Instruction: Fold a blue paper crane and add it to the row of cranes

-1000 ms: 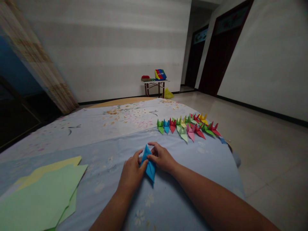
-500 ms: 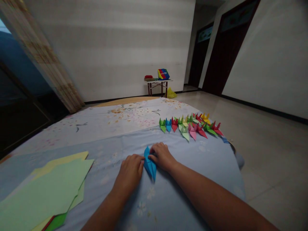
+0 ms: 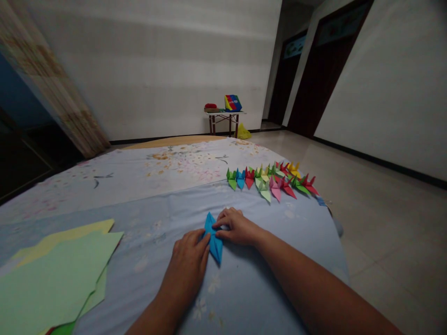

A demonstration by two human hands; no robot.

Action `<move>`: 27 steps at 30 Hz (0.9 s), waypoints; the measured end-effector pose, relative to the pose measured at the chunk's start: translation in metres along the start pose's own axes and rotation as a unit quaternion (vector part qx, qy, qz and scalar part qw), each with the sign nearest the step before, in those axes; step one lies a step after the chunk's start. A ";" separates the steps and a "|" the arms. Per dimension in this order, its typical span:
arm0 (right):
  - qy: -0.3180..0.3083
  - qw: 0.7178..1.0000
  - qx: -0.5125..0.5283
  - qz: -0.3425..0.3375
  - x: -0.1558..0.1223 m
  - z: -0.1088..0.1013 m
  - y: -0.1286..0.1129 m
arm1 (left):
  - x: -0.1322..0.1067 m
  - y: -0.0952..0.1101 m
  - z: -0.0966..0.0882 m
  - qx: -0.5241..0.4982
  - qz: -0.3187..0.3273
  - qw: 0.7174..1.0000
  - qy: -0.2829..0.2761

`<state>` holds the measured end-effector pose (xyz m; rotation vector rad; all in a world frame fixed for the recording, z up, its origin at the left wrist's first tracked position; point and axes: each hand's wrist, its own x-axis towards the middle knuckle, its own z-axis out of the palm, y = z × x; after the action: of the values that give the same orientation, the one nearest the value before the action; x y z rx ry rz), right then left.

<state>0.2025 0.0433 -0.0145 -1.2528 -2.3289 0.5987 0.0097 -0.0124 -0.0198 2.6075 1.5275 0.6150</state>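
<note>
Right hand (image 3: 238, 228): its thumb and forefinger are now touching slightly nearer the middle of the blue paper (image 3: 215, 245) than half a second ago; the camera view is shifting a little too.
Blue paper: lying on the blue tablecloth (image 3: 261, 288) between both hands, its long axis running away from the person, the far tip leaning left and the near tip right.
Right fingers: thumb and forefinger are standing slightly apart, meeting the right edge; whether they are pinching a layer cannot be told.
Left hand (image 3: 188, 253): fingers are lying close together, thumb and forefinger touching the left edge near the middle; pinch cannot be confirmed.
Nearer hand: neither; both are touching, from opposite long sides.
Paper birds (image 3: 275, 187): standing beyond the right hand.
Paper sheets (image 3: 59, 284): lying stacked, well left.
</note>
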 end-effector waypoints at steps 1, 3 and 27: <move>-0.004 1.000 -0.002 -0.003 0.000 -0.001 0.000 | 0.000 0.000 0.000 0.006 0.001 1.000 -0.004; -0.006 1.000 -0.009 -0.005 0.000 -0.001 0.000 | -0.001 0.001 0.000 0.016 0.004 1.000 -0.011; -0.004 1.000 -0.021 -0.018 0.001 0.001 0.001 | 0.000 0.008 -0.001 0.037 -0.006 0.998 -0.052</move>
<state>0.2020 0.0443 -0.0155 -1.2271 -2.3760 0.5468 0.0156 -0.0166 -0.0174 2.6355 1.5609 0.4234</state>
